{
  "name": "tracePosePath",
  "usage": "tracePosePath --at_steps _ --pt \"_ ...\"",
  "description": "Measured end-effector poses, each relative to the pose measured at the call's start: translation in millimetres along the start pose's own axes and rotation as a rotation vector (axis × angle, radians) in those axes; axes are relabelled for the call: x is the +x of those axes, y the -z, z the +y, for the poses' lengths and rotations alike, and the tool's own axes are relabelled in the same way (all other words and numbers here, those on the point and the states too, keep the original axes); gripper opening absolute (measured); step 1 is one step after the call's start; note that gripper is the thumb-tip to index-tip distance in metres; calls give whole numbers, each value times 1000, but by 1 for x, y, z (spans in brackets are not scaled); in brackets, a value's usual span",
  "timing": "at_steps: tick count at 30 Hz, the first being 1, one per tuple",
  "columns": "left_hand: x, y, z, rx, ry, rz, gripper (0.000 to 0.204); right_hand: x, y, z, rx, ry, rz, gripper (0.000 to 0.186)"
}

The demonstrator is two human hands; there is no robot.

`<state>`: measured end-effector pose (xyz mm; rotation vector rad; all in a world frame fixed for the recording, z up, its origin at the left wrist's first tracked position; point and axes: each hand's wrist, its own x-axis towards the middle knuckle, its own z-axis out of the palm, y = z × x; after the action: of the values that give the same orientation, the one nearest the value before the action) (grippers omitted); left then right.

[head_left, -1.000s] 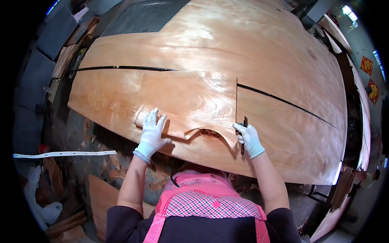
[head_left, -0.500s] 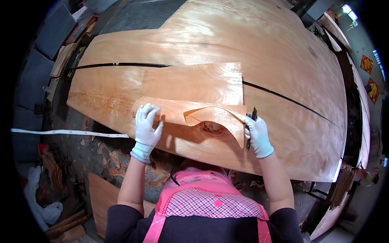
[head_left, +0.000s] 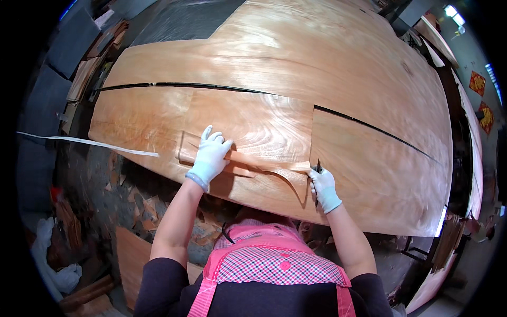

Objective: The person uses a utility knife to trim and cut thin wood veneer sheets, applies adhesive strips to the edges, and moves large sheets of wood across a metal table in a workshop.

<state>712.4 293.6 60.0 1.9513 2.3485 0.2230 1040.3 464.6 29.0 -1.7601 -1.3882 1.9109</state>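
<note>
Now the left hand [head_left: 211, 157], gloved in white, is lying farther right and farther from the body than half a second before, its fingers spreading open over the curled near edge of the veneer piece [head_left: 248, 117]. The right hand [head_left: 325, 190], also gloved, is sitting slightly nearer and to the left, closing around a slim dark tool [head_left: 318, 166] and touching the piece's near right corner. The veneer piece itself is resting between the hands on a broad wood sheet [head_left: 380, 179]; its far right corner, raised in the previous frame, is now lying lower, and more of the left black strip [head_left: 185, 85] is showing. The curled edge is covering much of the opening that was showing beneath the arched cutout. At left, the pale narrow strip [head_left: 105, 144] is now appearing farther off and slanting. A second black strip [head_left: 369, 129] is running toward the right, pale scraps [head_left: 142, 211] are littering the floor at near left, and the pink apron [head_left: 280, 264] is hiding part of the near side.
</note>
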Motion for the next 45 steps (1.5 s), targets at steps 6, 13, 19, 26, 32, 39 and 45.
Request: tracePosePath --at_steps 6,13,19,26,32,39,45 --pt "-1 54 -7 -67 58 397 21 -13 0 -55 268 62 -143 17" --pt "-44 109 14 -50 89 487 27 -38 18 -87 14 231 -170 21" --pt "-93 73 37 -165 139 4 35 -38 8 2 -59 23 -18 25" --pt "-57 -14 66 -166 224 29 73 -22 -7 38 -1 -54 52 31" --pt "-33 -77 110 -124 3 -60 76 -23 6 41 -160 -65 17 26" --pt "-40 -85 123 -141 -98 -21 71 -53 47 52 -1247 865 -69 66" --pt "-38 -87 142 -139 -102 -28 69 -49 44 58 -1389 558 -60 87"
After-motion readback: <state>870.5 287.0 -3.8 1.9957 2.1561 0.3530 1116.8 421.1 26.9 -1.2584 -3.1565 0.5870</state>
